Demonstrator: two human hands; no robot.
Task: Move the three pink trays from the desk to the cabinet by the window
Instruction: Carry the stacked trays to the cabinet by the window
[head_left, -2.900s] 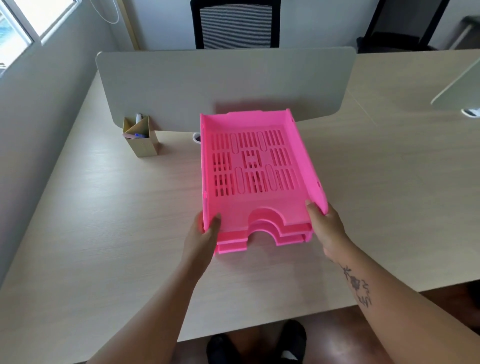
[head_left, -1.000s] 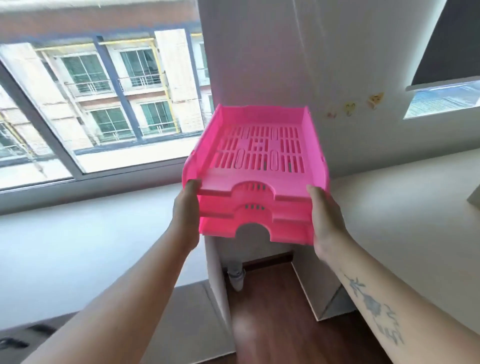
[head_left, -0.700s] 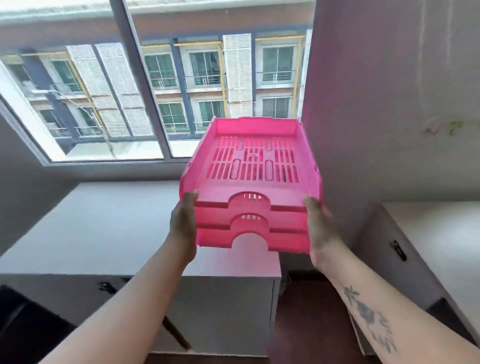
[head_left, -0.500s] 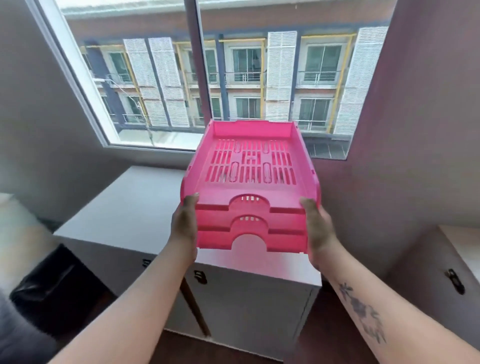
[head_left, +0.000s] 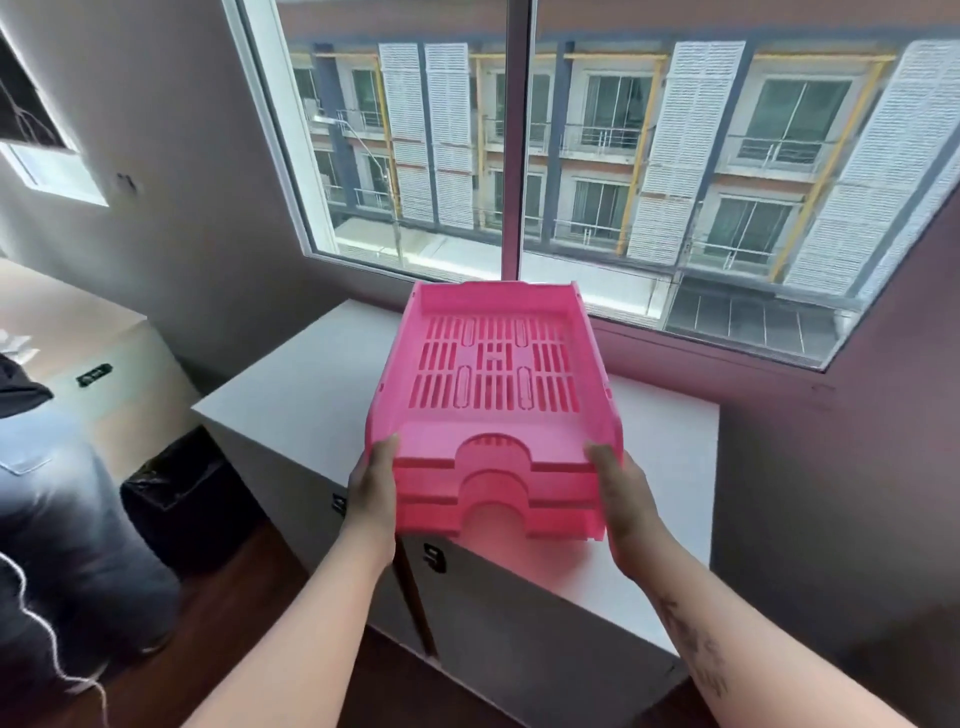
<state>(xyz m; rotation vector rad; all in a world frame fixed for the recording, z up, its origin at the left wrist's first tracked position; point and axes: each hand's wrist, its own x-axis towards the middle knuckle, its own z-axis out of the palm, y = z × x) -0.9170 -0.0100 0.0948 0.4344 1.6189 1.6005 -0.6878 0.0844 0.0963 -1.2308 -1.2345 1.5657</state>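
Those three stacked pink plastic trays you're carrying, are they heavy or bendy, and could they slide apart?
The stack of three slotted pink plastic trays looks fairly light: the left hand and right hand hold it only by its front corners. It seems stiff, since the far end shows no sag. The trays sit nested, so they probably won't slide apart unless tipped.

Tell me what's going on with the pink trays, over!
Left hand and right hand grip the pink trays, stacked. Held above the cabinet, not down yet. Nothing blocking the top.
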